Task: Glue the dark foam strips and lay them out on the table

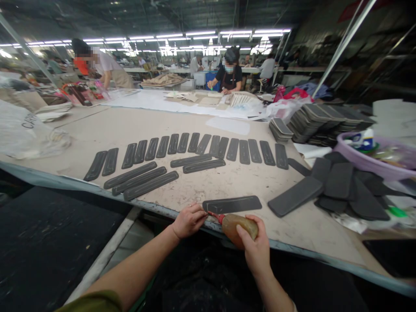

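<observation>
I log nearest black strip [232, 204] on desk [195, 186], two o'clock of closer left hand [190, 220], long axis roughly nine-to-three; left fingers narrowed by red nozzle [215, 215], hold unclear; right hand [258, 246] gripping squeeze bottle [238, 227].

strips [244, 151] on table [191, 188] | bottle [232, 226] before strips | basin [373, 167] right | bag [30, 134] left

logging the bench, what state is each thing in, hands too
Translucent amber bottle with red nozzle, held tilted
Right hand, closed around the bottle
Left hand, curled by the nozzle tip
Nearest dark grey oblong pad, flat, pale-lined
Arc of dark grey oblong pads, laid flat
Loose dark grey pads at right, overlapping
Purple plastic basin, holding items
</observation>
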A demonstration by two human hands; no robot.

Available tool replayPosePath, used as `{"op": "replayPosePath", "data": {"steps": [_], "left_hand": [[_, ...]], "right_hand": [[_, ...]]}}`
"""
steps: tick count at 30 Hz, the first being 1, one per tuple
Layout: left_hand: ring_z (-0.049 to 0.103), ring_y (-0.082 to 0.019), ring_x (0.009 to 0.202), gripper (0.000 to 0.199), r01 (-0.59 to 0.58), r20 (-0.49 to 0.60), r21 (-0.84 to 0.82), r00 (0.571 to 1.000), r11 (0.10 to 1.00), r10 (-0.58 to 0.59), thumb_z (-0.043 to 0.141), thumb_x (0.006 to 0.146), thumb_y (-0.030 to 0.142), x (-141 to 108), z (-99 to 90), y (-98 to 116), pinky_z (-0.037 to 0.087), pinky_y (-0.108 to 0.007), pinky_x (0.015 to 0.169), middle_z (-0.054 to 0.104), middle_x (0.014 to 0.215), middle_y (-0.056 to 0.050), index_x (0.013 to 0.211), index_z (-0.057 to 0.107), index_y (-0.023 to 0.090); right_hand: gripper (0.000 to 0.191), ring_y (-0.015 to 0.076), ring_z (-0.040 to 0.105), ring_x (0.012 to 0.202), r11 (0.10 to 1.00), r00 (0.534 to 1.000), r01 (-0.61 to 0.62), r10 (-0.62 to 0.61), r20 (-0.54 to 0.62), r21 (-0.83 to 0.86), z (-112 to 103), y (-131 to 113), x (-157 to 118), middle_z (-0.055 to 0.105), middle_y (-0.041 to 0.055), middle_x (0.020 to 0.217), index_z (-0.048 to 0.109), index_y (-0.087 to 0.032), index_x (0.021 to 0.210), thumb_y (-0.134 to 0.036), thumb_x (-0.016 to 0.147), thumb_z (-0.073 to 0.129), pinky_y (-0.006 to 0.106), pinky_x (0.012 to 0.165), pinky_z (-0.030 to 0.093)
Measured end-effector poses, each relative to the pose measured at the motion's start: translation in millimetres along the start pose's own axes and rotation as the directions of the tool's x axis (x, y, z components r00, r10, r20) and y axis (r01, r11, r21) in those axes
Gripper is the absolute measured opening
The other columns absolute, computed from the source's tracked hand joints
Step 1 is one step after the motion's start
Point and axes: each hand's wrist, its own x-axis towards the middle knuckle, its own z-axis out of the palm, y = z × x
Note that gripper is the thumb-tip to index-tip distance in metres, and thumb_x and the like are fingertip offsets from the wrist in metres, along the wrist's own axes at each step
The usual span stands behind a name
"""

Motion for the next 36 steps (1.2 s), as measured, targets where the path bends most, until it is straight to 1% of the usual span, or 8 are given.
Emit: {"op": "replayPosePath", "data": {"steps": [9, 14, 18, 21, 25, 29, 32, 36], "left_hand": [[0.055, -0.015, 0.077, 0.013, 0.026, 0.004, 0.019, 1.0, 0.999, -0.026, 0.051, 0.089, 0.019, 0.0, 2.0, -1.5, 0.047, -0.03, 0.076, 0.061, 0.08, -0.005, 0.088, 0.065, 0.018], [0.055, -0.015, 0.077, 0.013, 0.03, 0.006, 0.015, 1.0, 0.999, -0.03, 0.052, 0.088, 0.019, 1.0, 1.2, -0.9, 0.047, -0.03, 0.075, 0.06, 0.08, -0.004, 0.088, 0.065, 0.018], [0.054, -0.015, 0.076, 0.013, 0.028, 0.011, 0.015, 1.0, 0.999, -0.029, 0.052, 0.088, 0.019, 1.7, 0.0, 0.6, 0.046, -0.031, 0.075, 0.06, 0.08, -0.004, 0.088, 0.065, 0.018], [0.054, -0.015, 0.076, 0.013, 0.03, 0.007, 0.026, 1.0, 0.999, -0.03, 0.051, 0.088, 0.019, 2.1, -0.2, 1.4, 0.046, -0.031, 0.075, 0.06, 0.08, -0.005, 0.087, 0.064, 0.018], [0.053, -0.016, 0.076, 0.013, 0.033, 0.007, 0.04, 0.999, 0.999, -0.033, 0.051, 0.089, 0.02, 2.1, 0.4, 1.4, 0.046, -0.031, 0.075, 0.059, 0.08, -0.005, 0.086, 0.063, 0.018], [0.053, -0.016, 0.075, 0.013, 0.029, 0.002, 0.045, 1.0, 0.999, -0.029, 0.05, 0.089, 0.019, 2.5, 0.3, 1.5, 0.046, -0.031, 0.074, 0.059, 0.078, -0.005, 0.085, 0.063, 0.018], [0.053, -0.015, 0.074, 0.016, 0.024, 0.002, 0.057, 1.0, 0.998, -0.024, 0.049, 0.089, 0.021, 3.7, -0.9, 2.5, 0.046, -0.031, 0.074, 0.059, 0.077, -0.005, 0.084, 0.063, 0.017], [0.054, -0.014, 0.072, 0.019, 0.021, 0.002, 0.055, 1.0, 0.998, -0.021, 0.047, 0.09, 0.023, 4.5, -1.6, 3.4, 0.047, -0.03, 0.073, 0.059, 0.076, -0.005, 0.084, 0.064, 0.018]], "right_hand": [[0.049, 0.0216, 0.056, 0.08, 0.997, 0.977, -0.004, -0.014, -0.211, -0.083, -43.7, 10.7, 16.5, 0.06, 0.0031, 0.093, 0.055, -0.019, 0.104, -0.05, 0.069, 0.069, 0.035, 0.076, 0.043], [0.051, 0.0224, 0.056, 0.08, 0.98, 0.894, -0.013, -0.077, -0.441, -0.197, -74.1, 15.3, 31.3, 0.059, 0.0039, 0.093, 0.059, -0.018, 0.104, -0.05, 0.066, 0.071, 0.036, 0.076, 0.042], [0.051, 0.0229, 0.054, 0.084, 0.962, 0.822, 0.049, -0.192, -0.536, -0.269, -79.8, 13.2, 34.5, 0.057, 0.0051, 0.097, 0.059, -0.018, 0.105, -0.049, 0.066, 0.072, 0.037, 0.08, 0.041], [0.05, 0.0228, 0.055, 0.086, 0.982, 0.863, 0.126, -0.18, -0.472, -0.144, -67.2, 13.1, 28.8, 0.057, 0.005, 0.099, 0.056, -0.019, 0.105, -0.047, 0.067, 0.072, 0.037, 0.081, 0.042], [0.051, 0.0211, 0.056, 0.081, 0.989, 0.98, 0.056, -0.029, -0.199, 0.134, -34.2, 14.5, 15.5, 0.058, 0.004, 0.095, 0.05, -0.02, 0.109, -0.045, 0.069, 0.071, 0.035, 0.074, 0.045], [0.047, 0.0207, 0.056, 0.081, 0.992, 0.998, 0.036, -0.029, -0.06, 0.119, -9.0, 11.0, 8.9, 0.058, 0.0038, 0.094, 0.051, -0.02, 0.106, -0.044, 0.07, 0.07, 0.034, 0.074, 0.046], [0.044, 0.0214, 0.057, 0.084, 0.997, 0.994, 0.068, -0.064, -0.086, 0.039, -10.6, 8.7, 12.5, 0.058, 0.0047, 0.096, 0.052, -0.019, 0.103, -0.045, 0.071, 0.069, 0.035, 0.076, 0.046], [0.047, 0.0219, 0.057, 0.083, 0.995, 0.962, 0.063, -0.08, -0.26, -0.072, -35.1, 10.0, 23.5, 0.058, 0.0051, 0.097, 0.054, -0.019, 0.104, -0.047, 0.069, 0.069, 0.036, 0.077, 0.046]]}}
